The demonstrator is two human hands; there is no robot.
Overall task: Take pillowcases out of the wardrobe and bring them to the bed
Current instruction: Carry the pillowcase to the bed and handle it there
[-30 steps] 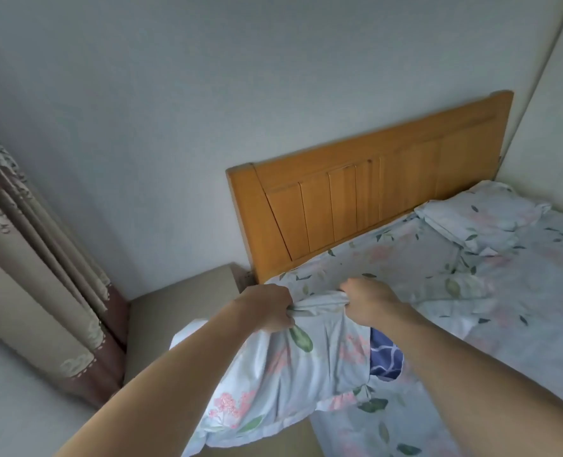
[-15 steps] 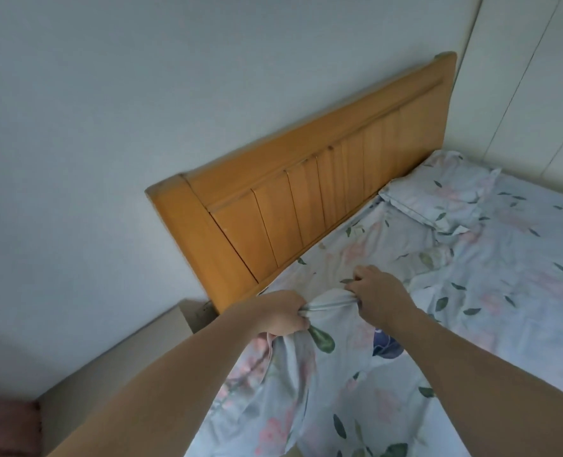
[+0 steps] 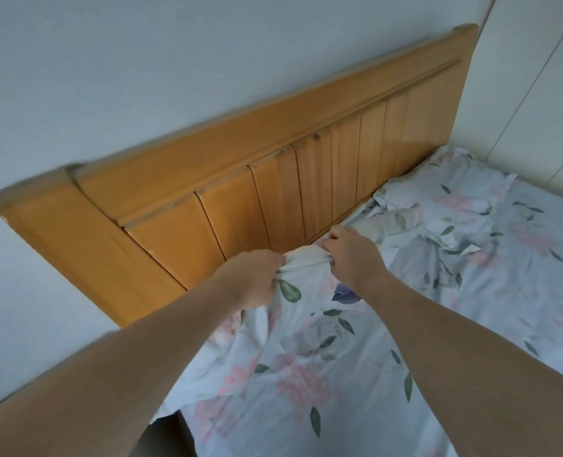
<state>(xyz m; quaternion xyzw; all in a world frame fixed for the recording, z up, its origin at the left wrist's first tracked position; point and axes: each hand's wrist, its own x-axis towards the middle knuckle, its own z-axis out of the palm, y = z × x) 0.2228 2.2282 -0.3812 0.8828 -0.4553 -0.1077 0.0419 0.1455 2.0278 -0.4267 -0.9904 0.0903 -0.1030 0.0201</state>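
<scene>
Gripping a pillowcase (image 3: 303,328), both hands near the headboard (image 3: 240,179).

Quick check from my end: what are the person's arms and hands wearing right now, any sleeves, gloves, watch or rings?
Nothing shows on either arm. Both forearms are bare from the bottom edge of the picture up to the wrists, with no sleeve or cuff in view. The left hand and right hand are ungloved. No watch, band or ring is visible, though the fingers are partly hidden.

Soft matt floral cloth pillowcase (image 3: 306,351); smooth, satiny wooden headboard (image 3: 240,166) (vertical slats)
</scene>
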